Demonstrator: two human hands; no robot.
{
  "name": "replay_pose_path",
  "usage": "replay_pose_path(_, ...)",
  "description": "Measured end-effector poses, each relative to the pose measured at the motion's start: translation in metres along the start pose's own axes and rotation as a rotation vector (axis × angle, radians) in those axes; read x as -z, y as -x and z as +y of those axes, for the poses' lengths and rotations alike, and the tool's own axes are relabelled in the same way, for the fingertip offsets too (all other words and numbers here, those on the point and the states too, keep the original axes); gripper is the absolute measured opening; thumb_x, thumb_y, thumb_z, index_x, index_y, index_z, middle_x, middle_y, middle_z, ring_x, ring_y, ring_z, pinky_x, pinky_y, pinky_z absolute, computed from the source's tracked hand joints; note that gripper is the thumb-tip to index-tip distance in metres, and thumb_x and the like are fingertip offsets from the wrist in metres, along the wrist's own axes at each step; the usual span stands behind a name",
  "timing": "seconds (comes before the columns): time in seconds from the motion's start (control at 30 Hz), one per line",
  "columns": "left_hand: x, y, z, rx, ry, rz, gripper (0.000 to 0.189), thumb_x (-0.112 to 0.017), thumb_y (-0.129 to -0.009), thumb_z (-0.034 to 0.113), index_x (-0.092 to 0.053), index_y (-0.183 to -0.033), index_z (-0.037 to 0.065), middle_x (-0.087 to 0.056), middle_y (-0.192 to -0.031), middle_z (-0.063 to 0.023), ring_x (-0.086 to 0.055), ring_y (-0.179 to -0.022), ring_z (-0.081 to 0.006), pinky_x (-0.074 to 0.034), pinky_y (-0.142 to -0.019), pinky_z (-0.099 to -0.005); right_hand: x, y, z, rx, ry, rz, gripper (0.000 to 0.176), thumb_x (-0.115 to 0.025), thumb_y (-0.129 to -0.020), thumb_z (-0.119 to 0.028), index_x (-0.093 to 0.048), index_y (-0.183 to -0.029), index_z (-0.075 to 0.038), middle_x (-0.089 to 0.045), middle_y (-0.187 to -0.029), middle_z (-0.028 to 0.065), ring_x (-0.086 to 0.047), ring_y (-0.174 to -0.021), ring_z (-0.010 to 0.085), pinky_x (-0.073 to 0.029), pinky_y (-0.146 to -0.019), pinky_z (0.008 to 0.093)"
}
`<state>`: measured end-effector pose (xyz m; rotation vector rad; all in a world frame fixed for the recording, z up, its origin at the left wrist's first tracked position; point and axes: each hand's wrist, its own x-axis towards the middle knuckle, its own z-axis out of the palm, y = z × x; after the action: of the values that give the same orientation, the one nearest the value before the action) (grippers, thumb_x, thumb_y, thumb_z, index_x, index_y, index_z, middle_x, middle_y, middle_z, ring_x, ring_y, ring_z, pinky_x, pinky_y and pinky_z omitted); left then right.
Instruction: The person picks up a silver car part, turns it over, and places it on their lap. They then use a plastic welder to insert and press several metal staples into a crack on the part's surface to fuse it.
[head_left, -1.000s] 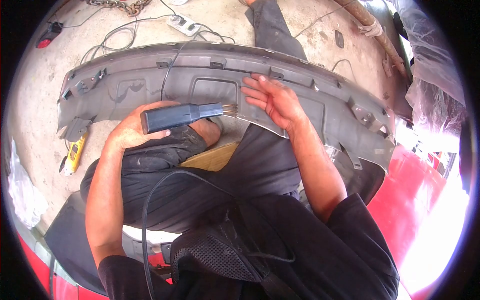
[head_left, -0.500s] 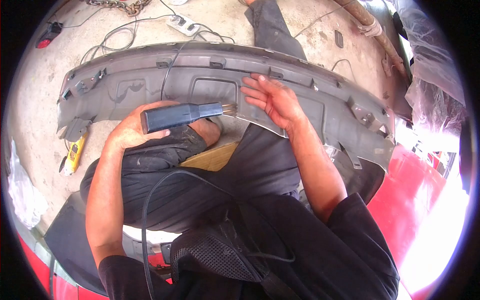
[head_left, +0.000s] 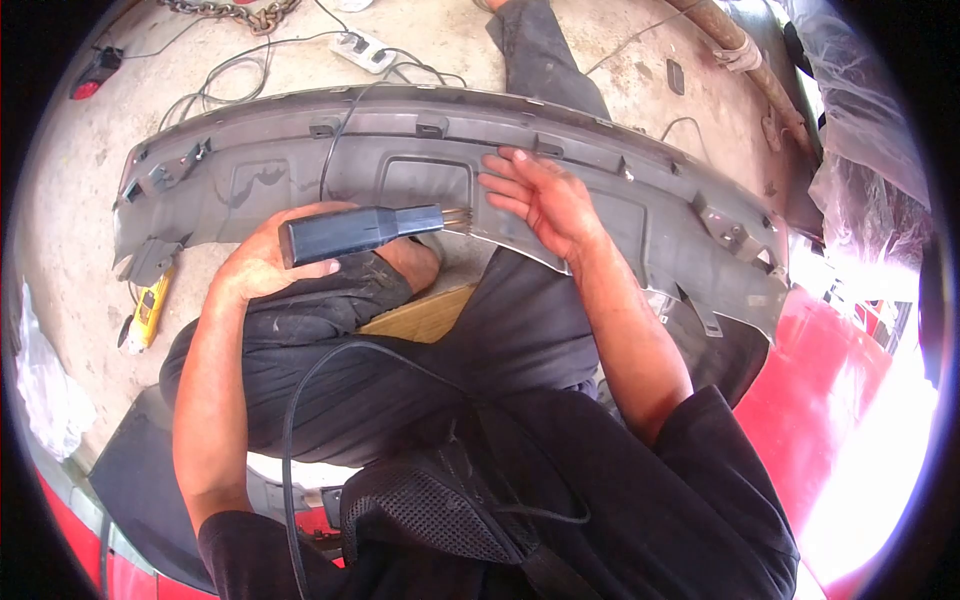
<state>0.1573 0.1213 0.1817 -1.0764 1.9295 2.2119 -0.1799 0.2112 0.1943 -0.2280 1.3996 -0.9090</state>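
Observation:
My left hand (head_left: 252,262) is wrapped round a dark blue hot stapler (head_left: 350,232), a hand-held plastic welder with thin metal prongs at its front. The prongs point right and sit right at the near edge of a grey plastic car bumper (head_left: 560,180), whose inner side faces me. My right hand (head_left: 548,205) is over the bumper just right of the prongs, fingers stretched out and slightly apart, with nothing in them. A black cable (head_left: 335,150) runs over the bumper toward the hot stapler.
Beyond the bumper lie a power strip (head_left: 362,50) with cords and a rusty chain (head_left: 255,14). A yellow power tool (head_left: 150,310) rests on the floor at left. Another person's trouser leg (head_left: 548,55) is at the far side. Red body panels (head_left: 810,370) stand at right.

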Motion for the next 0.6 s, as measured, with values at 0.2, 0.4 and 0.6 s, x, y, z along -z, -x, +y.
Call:
replay_pose_path(0.2, -0.0007, -0.0008, -0.0026, 0.009, 0.01, 0.008, 0.068, -0.079, -0.07, 0.019, -0.057, -0.132, 0.003, -0.062, -0.128, -0.0132, -0.057, -0.118, -0.0227, -0.04, -0.107, -0.0351, -0.0008, 0.0002, -0.0001, 0.004, 0.011, 0.003, 0.053, -0.045, -0.104, -0.024, -0.033, -0.142, 0.011, -0.053, -0.137, 0.0227, -0.06, -0.118, 0.0277, -0.053, -0.093, 0.034)
replay_pose_path(0.4, -0.0007, -0.0008, -0.0009, 0.005, 0.028, 0.012, 0.068, -0.08, -0.07, 0.019, -0.057, -0.132, 0.003, -0.064, -0.126, -0.0124, -0.058, -0.117, -0.0217, -0.041, -0.106, -0.0343, -0.0036, 0.0021, -0.0019, 0.001, 0.013, 0.014, 0.052, -0.046, -0.104, -0.023, -0.033, -0.142, 0.011, -0.053, -0.137, 0.0228, -0.06, -0.118, 0.0278, -0.053, -0.094, 0.0345)
replay_pose_path(0.6, 0.0038, 0.0069, -0.0001, 0.011, 0.043, 0.061, 0.066, -0.08, -0.072, 0.015, -0.056, -0.132, 0.003, -0.063, -0.127, -0.0114, -0.057, -0.116, -0.0197, -0.041, -0.105, -0.0335, -0.0037, 0.0018, -0.0021, 0.0, 0.02, 0.015, 0.052, -0.045, -0.104, -0.023, -0.033, -0.142, 0.011, -0.052, -0.137, 0.0231, -0.06, -0.118, 0.0285, -0.053, -0.095, 0.0353)
